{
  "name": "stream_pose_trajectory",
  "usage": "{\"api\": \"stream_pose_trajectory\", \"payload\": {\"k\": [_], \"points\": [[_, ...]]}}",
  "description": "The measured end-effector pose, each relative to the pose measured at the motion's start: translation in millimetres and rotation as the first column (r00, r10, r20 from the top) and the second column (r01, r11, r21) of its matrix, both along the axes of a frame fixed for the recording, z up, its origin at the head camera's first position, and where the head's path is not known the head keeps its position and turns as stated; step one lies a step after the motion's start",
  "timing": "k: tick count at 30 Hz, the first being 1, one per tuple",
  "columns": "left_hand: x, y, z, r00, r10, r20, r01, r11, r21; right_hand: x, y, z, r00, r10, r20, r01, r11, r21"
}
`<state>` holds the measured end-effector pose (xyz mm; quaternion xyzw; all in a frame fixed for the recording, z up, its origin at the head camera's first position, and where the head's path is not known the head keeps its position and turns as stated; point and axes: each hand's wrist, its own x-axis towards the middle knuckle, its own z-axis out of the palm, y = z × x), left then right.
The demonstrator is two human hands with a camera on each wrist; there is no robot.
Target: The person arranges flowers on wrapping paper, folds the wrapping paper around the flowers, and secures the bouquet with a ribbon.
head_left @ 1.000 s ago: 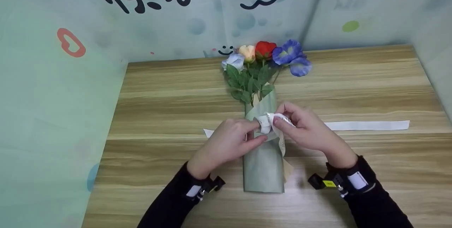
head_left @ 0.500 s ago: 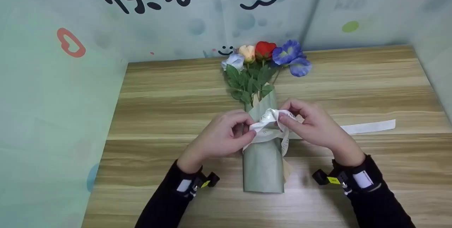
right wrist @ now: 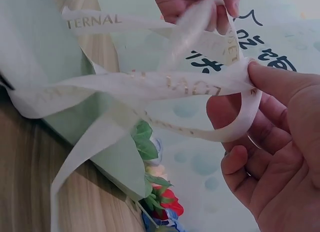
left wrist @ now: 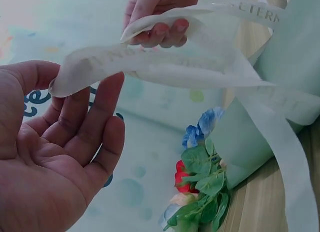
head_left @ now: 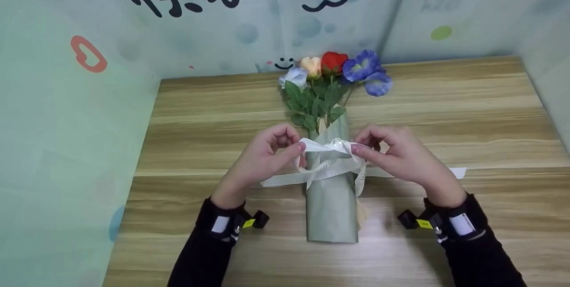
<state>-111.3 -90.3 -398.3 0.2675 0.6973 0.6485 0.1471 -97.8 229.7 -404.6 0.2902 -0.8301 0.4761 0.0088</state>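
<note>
Left hand [head_left: 262, 158] farther left, ribbon [head_left: 314, 146] seemingly straighter

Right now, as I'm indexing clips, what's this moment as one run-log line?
left hand: pinches ribbon | right hand: pinches ribbon | bouquet: wrapped, lying on table

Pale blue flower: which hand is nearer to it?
Left: in the head view, the left hand is below the pale blue flower; the right hand is farther, below and rightward.
</note>
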Motion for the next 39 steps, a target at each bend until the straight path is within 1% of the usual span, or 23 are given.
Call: {"api": "stream_pose_trajectory", "payload": {"k": [4,8,12,15,18,21,23,25,29,33,36,39], "points": [[-2.4,-5.8,2.0,1.0,0.012,0.029,-0.011,1.0,-0.007,-2.2,8.6,2.8,1.0,0.001,-0.025,-0.001,1.0,-0.004],[-3.9,-12.1,4.1,0.999,0.004,0.048,-0.003,1.0,-0.011,-3.8,19.6,5.8,0.999,0.044,-0.015,-0.044,0.999,-0.019],[-4.6,-18.0,5.3,0.996,-0.021,0.081,0.022,1.0,-0.01,-4.2,31.3,8.4,0.993,0.111,-0.035,-0.11,0.993,0.037],[-5.1,-23.4,5.7,0.995,-0.038,0.095,0.04,0.999,-0.027,-3.5,39.4,9.7,0.99,0.135,-0.05,-0.131,0.988,0.082],[-6.7,-30.5,4.4,0.994,-0.052,0.098,0.059,0.996,-0.067,-2.2,46.7,11.6,0.992,0.123,-0.014,-0.121,0.988,0.099],[-7.8,-41.0,2.9,0.99,-0.063,0.128,0.079,0.99,-0.12,-0.7,54.9,13.7,0.993,0.107,0.059,-0.113,0.987,0.115],[-7.6,-50.0,2.0,0.986,-0.068,0.154,0.093,0.982,-0.163,0.1,61.3,14.3,0.99,0.107,0.094,-0.119,0.984,0.136],[-7.0,-60.2,1.1,0.983,-0.072,0.168,0.106,0.973,-0.207,0.9,68.6,14.1,0.989,0.098,0.111,-0.116,0.978,0.17],[-6.2,-80.8,-0.4,0.982,-0.076,0.174,0.124,0.951,-0.282,3.0,86.7,10.7,0.991,0.078,0.11,-0.103,0.964,0.243],[-7.0,-103.7,1.2,0.977,-0.088,0.193,0.153,0.923,-0.352,7.8,110.0,6.4,0.99,0.067,0.123,-0.099,0.956,0.276],[-9.4,-122.4,2.1,0.977,-0.102,0.186,0.173,0.893,-0.415,12.8,129.8,5.7,0.995,0.022,0.101,-0.053,0.949,0.31],[-11.8,-141.0,0.6,0.982,-0.112,0.15,0.169,0.877,-0.449,17.3,146.9,6.7,0.996,-0.048,0.076,0.018,0.936,0.352]]}}
